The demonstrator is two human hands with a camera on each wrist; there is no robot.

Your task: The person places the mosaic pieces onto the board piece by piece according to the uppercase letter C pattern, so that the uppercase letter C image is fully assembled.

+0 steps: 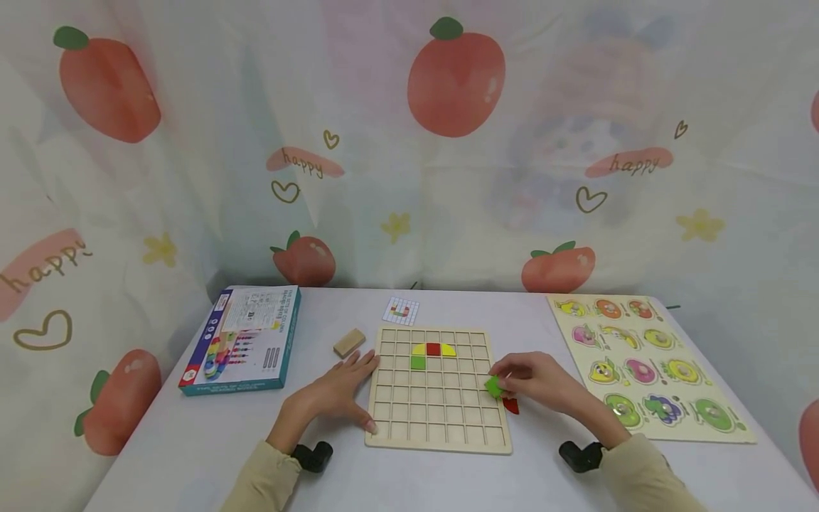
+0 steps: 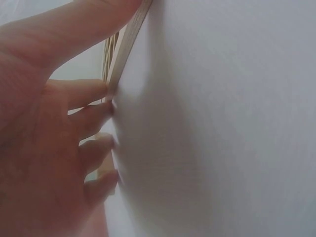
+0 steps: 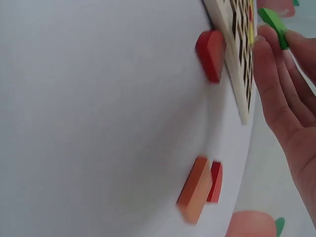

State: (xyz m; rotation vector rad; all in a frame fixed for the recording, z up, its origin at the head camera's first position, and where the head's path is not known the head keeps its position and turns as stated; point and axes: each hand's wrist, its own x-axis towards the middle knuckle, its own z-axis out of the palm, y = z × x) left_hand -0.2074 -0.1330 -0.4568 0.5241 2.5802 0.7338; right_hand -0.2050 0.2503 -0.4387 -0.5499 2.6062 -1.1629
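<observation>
A wooden grid board (image 1: pixel 441 412) lies flat on the table. Near its top sit a red square block (image 1: pixel 433 349), a yellow block (image 1: pixel 449 350) on either side of it, and a green square block (image 1: pixel 418 363) below the left one. My left hand (image 1: pixel 339 390), fingers spread, rests along the board's left edge, its thumb at the lower corner. Over the right edge, my right hand (image 1: pixel 534 380) pinches a small green block (image 3: pixel 274 23) between thumb and fingers. A red block with a curved side (image 3: pixel 211 54) lies on the table beside the board, partly under that hand in the head view.
Behind the board lies a pattern card (image 1: pixel 401 311), and a plain wooden block (image 1: pixel 349 343) is at its upper left. A boxed toy set (image 1: pixel 243 341) stands far left. To the right is a fruit puzzle board (image 1: pixel 646 341). Orange (image 3: pixel 195 190) and red (image 3: pixel 215 181) blocks show in the right wrist view.
</observation>
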